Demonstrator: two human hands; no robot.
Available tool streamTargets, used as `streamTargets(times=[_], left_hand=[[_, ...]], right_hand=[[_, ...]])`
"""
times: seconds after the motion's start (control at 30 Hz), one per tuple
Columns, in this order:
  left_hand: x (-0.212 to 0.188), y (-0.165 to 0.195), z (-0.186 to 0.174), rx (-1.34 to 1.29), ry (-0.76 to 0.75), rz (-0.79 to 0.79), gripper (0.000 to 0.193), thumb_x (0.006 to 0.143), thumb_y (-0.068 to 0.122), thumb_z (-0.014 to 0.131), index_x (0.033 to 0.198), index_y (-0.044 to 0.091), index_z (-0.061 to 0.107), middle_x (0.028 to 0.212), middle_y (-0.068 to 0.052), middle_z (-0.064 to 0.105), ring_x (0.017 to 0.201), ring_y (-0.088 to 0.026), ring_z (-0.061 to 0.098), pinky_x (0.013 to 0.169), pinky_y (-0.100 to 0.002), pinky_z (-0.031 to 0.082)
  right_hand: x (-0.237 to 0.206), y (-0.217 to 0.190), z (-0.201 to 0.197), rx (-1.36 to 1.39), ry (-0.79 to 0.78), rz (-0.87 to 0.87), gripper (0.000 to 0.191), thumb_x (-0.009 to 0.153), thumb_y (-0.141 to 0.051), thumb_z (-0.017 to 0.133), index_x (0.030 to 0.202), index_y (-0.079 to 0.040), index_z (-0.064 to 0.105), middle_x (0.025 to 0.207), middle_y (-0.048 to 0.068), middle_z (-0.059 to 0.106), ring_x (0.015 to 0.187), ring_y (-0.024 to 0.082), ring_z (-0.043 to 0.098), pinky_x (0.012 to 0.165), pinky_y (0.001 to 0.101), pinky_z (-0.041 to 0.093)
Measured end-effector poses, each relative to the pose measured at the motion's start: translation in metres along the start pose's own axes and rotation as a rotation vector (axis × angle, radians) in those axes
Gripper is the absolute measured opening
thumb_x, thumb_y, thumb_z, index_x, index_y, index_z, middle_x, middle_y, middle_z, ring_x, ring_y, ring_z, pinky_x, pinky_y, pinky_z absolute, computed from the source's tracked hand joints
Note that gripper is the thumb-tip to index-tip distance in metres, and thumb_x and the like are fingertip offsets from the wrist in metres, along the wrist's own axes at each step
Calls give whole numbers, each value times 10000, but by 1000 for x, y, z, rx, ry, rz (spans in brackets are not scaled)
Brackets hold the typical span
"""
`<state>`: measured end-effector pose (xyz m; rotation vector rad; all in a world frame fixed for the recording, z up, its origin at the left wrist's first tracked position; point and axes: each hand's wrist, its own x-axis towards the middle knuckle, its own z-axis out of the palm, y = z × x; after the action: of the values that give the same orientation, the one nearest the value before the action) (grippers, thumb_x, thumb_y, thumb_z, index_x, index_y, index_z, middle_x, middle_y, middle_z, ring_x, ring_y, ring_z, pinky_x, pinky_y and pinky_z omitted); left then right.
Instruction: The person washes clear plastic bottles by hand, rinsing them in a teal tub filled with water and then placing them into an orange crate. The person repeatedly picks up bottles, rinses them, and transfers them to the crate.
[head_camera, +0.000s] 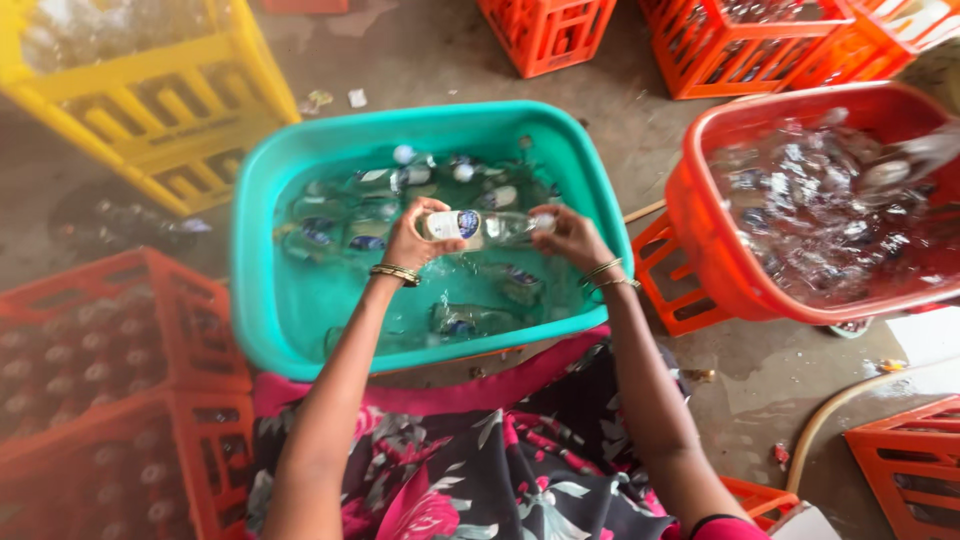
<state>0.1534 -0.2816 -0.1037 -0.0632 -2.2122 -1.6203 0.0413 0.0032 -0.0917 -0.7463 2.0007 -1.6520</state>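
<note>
Left hand (412, 238), right hand (568, 236) grip glass bottle (482, 226) sideways over teal water tub (262, 290), orange tub (700, 250) beside

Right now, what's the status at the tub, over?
Left hand and right hand grip one clear glass bottle sideways over the teal tub. More bottles lie submerged beneath. Nothing blocking.

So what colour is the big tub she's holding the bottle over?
Teal green tub, seen clearly in the head view.
</note>
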Motion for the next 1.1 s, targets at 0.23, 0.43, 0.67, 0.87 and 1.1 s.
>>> streamTargets(times=[0.23,0.43,0.67,0.87,1.1], left_hand=[[27,31,29,15,-18,56,608,714,396,952,1135,99,630,1014,-10,712,948,-95,675,841,-287,574],[32,26,71,15,19,-367,542,809,551,795,1022,85,618,835,0,643,661,-91,580,553,-301,494],[25,15,91,204,34,-394,644,876,712,679,988,79,631,743,-34,671,672,-139,643,621,-307,496],[27,20,78,285,39,-229,674,810,720,683,1117,127,589,813,-67,730,771,-221,740,685,-372,554],[34,30,66,377,38,86,688,794,709,758,1104,119,589,1004,-80,707,872,-273,704,723,-419,554]], right_hand=[[-19,16,-30,60,13,65,474,929,-254,741,1342,-63,604,991,26,730,847,92,706,736,264,598],[-34,30,-56,8,107,178,550,986,-494,636,1162,25,684,840,66,737,694,103,685,633,249,559],[-47,37,-61,-118,152,338,695,960,-651,530,988,7,752,708,73,719,601,122,676,553,269,545],[-37,39,-55,-65,121,289,669,961,-649,515,1076,-25,727,734,53,704,626,112,667,577,267,545],[-32,46,-51,47,108,230,615,975,-630,525,1099,-43,658,764,37,678,650,106,654,579,262,526]])
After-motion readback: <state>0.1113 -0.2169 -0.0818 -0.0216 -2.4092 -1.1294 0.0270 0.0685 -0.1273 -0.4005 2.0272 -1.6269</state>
